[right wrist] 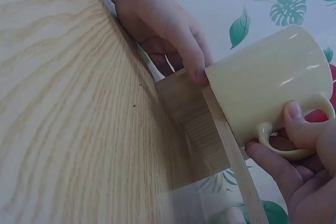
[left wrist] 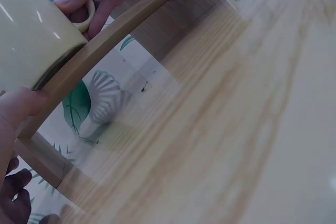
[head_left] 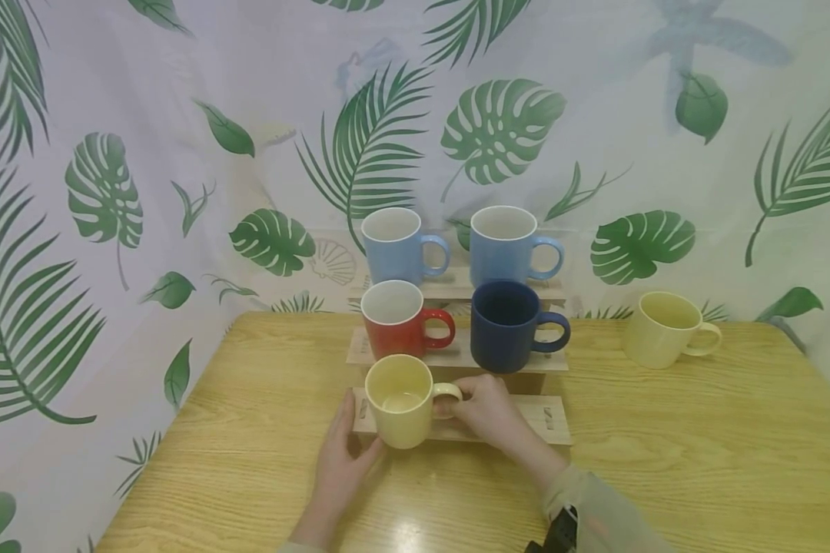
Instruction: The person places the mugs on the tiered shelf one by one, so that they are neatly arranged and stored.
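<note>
A pale yellow mug (head_left: 403, 411) stands upright on the left part of the lowest step of a wooden stepped rack (head_left: 519, 430). My right hand (head_left: 491, 413) pinches its handle between thumb and fingers, as the right wrist view also shows. At the rack's left end is my left hand (head_left: 341, 465), its fingers reaching along the side. The left thumb (right wrist: 191, 59) touches the yellow mug near its base, at the step's front edge. In the left wrist view the mug's bottom meets the board.
On the middle step stand a red mug (head_left: 393, 322) and a dark blue mug (head_left: 503, 326). Two light blue mugs, left (head_left: 396, 257) and right (head_left: 501, 257), occupy the top step. A second yellow mug (head_left: 653, 338) sits on the wooden table (head_left: 705, 445), right of the rack. Leaf-patterned cloth hangs behind.
</note>
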The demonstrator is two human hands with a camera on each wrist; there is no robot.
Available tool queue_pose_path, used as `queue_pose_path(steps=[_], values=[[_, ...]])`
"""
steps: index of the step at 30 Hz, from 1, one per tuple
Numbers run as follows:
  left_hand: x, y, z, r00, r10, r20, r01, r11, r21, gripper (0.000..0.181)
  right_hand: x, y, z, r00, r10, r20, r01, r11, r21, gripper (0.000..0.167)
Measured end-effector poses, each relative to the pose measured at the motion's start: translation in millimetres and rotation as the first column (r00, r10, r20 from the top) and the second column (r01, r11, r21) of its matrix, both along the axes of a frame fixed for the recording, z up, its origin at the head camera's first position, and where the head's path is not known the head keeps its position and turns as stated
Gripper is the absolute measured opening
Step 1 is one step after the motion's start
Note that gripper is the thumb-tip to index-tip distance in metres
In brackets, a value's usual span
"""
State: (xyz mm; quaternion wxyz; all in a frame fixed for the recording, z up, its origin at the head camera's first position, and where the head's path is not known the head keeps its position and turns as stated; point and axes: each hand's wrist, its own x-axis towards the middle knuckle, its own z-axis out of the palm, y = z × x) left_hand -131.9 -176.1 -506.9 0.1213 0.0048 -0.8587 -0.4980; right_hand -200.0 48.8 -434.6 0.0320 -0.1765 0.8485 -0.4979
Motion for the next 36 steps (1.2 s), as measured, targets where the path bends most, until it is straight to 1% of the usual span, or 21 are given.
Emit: queue_pose_path(steps=[5,11,14,21,25,29,32,36], values=[[-0.3,-0.8,-1.6,1.0,-0.002,0.008,0.002,1.0,0.003,0.089,0.0,-1,0.3,1.0,0.001,0.01,-0.001,1.0,-0.006,0.008],[-1.4,-2.0,-4.1,1.0,-0.005,0.006,0.005,1.0,0.018,0.09,-1.8,-2,0.0,1.0,-0.004,0.003,0.004,1.0,0.002,0.009],[-1.7,-2.3,-4.0,1.0,-0.009,0.004,0.009,1.0,0.013,0.09,-1.3,-2,0.6,1.0,-0.002,0.001,0.002,1.0,0.01,0.01],[-1.9,-2.5,-2.0,1.0,-0.01,-0.004,0.01,1.0,0.011,0.089,1.3,1,0.8,0.999,0.007,-0.032,-0.007,1.0,0.022,0.014],[-2.3,-2.7,-3.1,1.0,-0.012,-0.006,0.012,1.0,0.003,0.089,0.9,4,-1.9,0.999,0.04,-0.018,-0.039,0.999,0.032,0.018],[-2.4,-2.5,-4.3,1.0,-0.014,0.001,0.014,1.0,0.008,0.09,0.8,7,-2.9,0.997,0.071,0.023,-0.072,0.997,0.032,0.027],[-2.0,-2.0,-4.3,1.0,-0.01,0.006,0.01,1.0,0.009,0.09,2.4,10,-1.9,0.996,0.077,0.047,-0.078,0.996,0.033,0.033],[-1.1,-1.7,-3.8,1.0,-0.007,0.009,0.007,1.0,0.02,0.09,5.1,15,-2.2,0.996,0.075,0.058,-0.076,0.997,0.03,0.04]])
